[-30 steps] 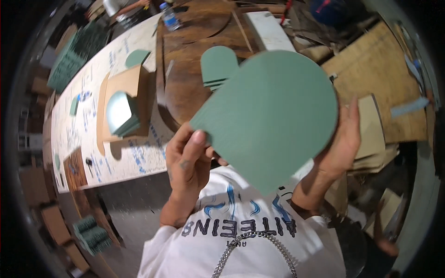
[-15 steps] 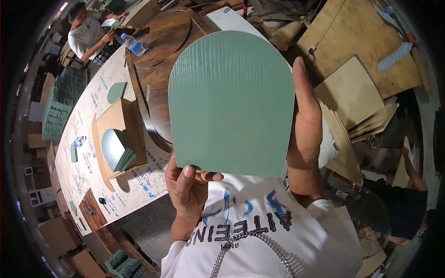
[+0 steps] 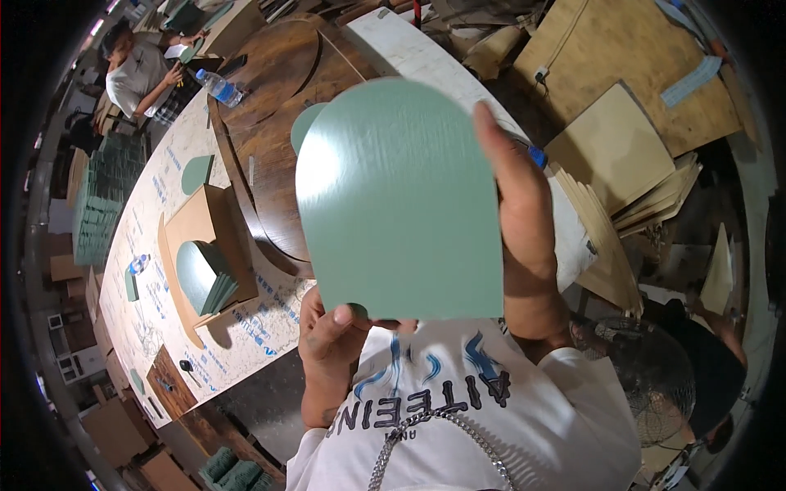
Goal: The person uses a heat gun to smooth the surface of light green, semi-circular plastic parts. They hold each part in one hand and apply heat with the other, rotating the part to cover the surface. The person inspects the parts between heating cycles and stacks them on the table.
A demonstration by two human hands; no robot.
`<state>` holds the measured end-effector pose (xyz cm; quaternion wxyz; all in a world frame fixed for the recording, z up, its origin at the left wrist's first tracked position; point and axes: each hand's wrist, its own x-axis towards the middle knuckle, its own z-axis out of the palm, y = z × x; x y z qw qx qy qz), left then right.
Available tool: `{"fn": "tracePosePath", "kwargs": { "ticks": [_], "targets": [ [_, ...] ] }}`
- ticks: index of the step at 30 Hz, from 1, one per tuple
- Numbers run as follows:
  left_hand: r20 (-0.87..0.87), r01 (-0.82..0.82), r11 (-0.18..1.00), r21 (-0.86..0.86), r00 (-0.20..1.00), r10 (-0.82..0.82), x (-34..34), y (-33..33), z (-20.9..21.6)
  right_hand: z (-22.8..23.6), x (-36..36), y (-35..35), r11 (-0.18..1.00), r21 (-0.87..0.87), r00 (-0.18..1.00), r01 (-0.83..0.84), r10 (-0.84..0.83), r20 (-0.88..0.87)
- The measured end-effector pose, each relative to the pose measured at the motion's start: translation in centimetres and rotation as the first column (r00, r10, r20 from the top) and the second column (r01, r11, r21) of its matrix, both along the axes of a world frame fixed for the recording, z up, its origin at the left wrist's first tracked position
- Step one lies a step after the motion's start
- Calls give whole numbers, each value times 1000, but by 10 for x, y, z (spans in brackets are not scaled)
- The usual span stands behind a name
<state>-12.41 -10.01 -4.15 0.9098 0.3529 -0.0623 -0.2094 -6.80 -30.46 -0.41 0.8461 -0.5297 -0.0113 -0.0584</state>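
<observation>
A green arched panel [image 3: 401,204], flat and smooth with a rounded top, is held up in front of my chest. My left hand [image 3: 332,331] pinches its lower left corner, thumb on the front face. Along the right edge lies my right hand [image 3: 524,213], its thumb stretched upward and slightly blurred; the other fingers are hidden behind the panel. Light glares off the panel's upper left. Past its left edge shows part of another green rounded piece [image 3: 304,127], on or above the dark wooden tabletop [image 3: 274,123].
On the white work table at left, an open cardboard box [image 3: 201,213] carries a stack of green arched panels [image 3: 201,274]. A water bottle [image 3: 219,87] lies behind. Beige boards [image 3: 614,155] lean at right, near a fan [image 3: 639,376]. Other people are at far left and lower right.
The green panel has tilted, so glare now falls on its upper left, and its top sits lower. My right thumb has shifted left with the edge. A green piece has come into view behind.
</observation>
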Motion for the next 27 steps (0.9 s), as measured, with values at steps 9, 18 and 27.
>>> {"fn": "tracePosePath", "kwargs": {
  "ticks": [9,18,27],
  "targets": [
    [-18,-338,857,389,927,374,27,15,-20,-159,56,-20,1000,-13,918,23,-26,-395],
    [107,-540,744,393,831,547,34,15,-19,-361,44,-175,81,-988,506,-133,-851,-138],
    [49,-533,728,431,820,571,44,17,-6,-369,52,-212,286,-958,736,34,-655,-170]
  ]
}}
